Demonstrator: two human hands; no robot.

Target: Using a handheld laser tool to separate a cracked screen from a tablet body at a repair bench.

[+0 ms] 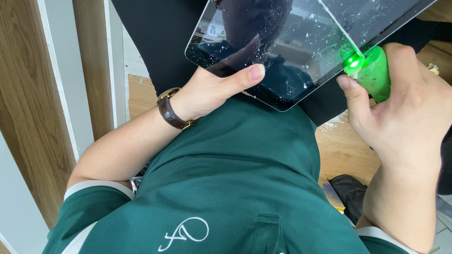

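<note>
A dark tablet (282, 42) with a cracked, speckled glass screen rests tilted over my lap. My left hand (212, 89), with a brown-strapped watch at the wrist, grips its near edge, thumb lying on the glass. My right hand (405, 108) holds a green tool (374, 70) with a glowing green tip. A thin pale blade (339, 23) runs from that tip across the tablet's right part. The tool's lower body is hidden in my palm.
My green shirt (226, 188) fills the lower view, with black trousers (155, 42) under the tablet. A wooden floor (343, 150) shows to the right, wood-and-white wall panels (56, 94) stand at left. A dark object (348, 190) lies on the floor by my right arm.
</note>
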